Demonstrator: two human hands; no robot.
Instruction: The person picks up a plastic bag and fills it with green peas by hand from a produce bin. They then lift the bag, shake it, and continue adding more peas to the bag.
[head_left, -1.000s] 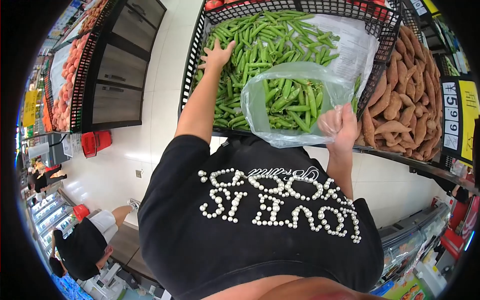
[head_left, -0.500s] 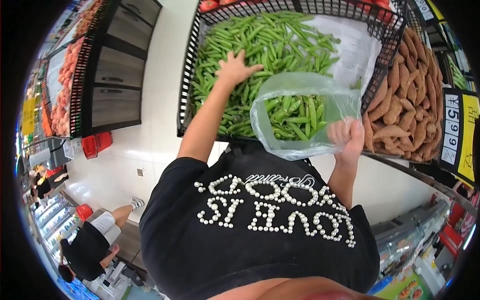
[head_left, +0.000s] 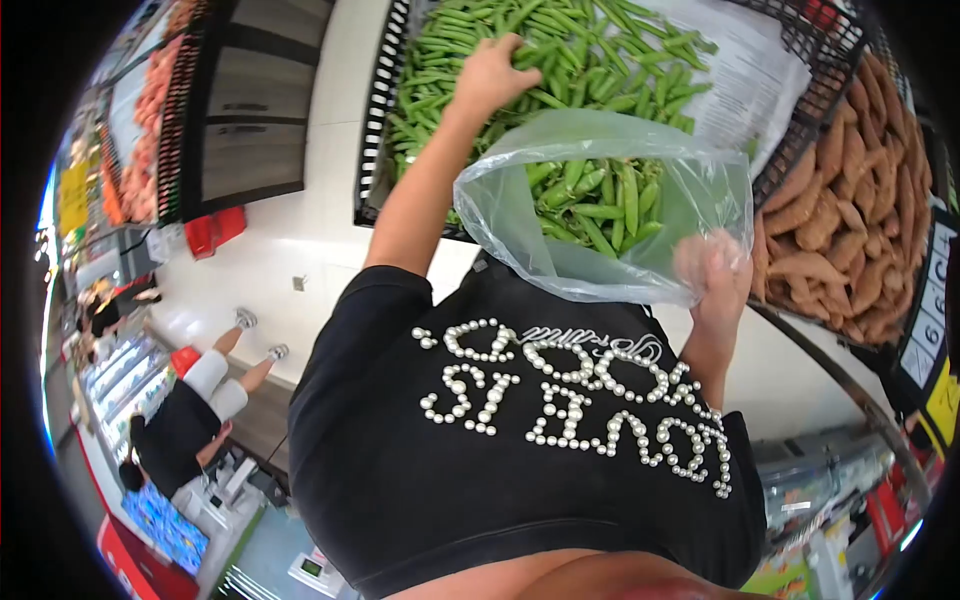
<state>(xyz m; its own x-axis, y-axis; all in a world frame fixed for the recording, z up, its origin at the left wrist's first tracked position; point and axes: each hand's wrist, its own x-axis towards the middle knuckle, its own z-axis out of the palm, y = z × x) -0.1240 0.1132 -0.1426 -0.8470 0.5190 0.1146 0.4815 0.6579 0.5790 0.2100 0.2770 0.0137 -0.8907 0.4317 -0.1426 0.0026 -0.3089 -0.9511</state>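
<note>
My left hand (head_left: 490, 78) is down among green pea pods (head_left: 440, 62) in a black plastic crate (head_left: 370, 150). Its fingers are drawn together and curled into the pods, with the thumb on the near side; some fingertips are hidden. My right hand (head_left: 718, 268) grips the right edge of a clear plastic bag (head_left: 500, 235). The bag's mouth gapes wide towards me, and several pea pods (head_left: 597, 205) show inside it. It hangs at the crate's near edge, in front of my black shirt.
White paper (head_left: 745, 75) lines the crate's right part. Sweet potatoes (head_left: 840, 220) are heaped to the right, beside a price sign (head_left: 925, 320). A drawer cabinet (head_left: 255, 110) and a red basket (head_left: 215, 232) stand left. Another person (head_left: 180, 430) is at the lower left.
My left hand has gone from spread fingers to curled ones, further up among the pods. The bag's mouth has widened, and my right hand with it sits slightly further right. The view has shifted.
</note>
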